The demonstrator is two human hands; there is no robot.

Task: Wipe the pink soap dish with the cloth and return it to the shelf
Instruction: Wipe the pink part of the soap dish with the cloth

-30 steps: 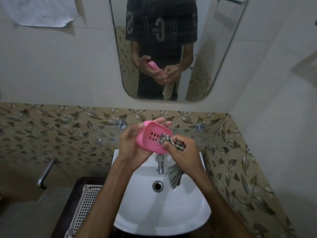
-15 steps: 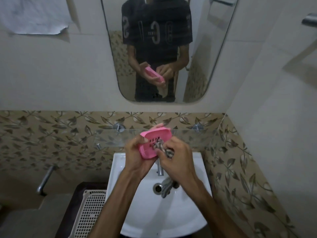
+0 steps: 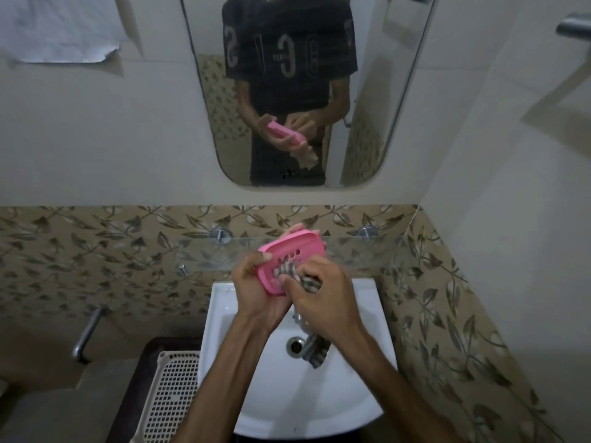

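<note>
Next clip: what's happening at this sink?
A person stands at a white ceramic washbasin, cleaning a pink slotted plastic soap dish. The left hand holds the dish tilted above the basin, while the right hand presses a striped grey cloth into its slotted face; the cloth's tail hangs near the drain. The glass wall shelf behind is where the dish goes; it is not back there yet.

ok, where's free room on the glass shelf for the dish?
The glass shelf is bare on both sides of the hands: between the left bracket and the pink soap dish, and beyond it to the right bracket. The middle is crowded by the left hand, right hand and cloth.
</note>
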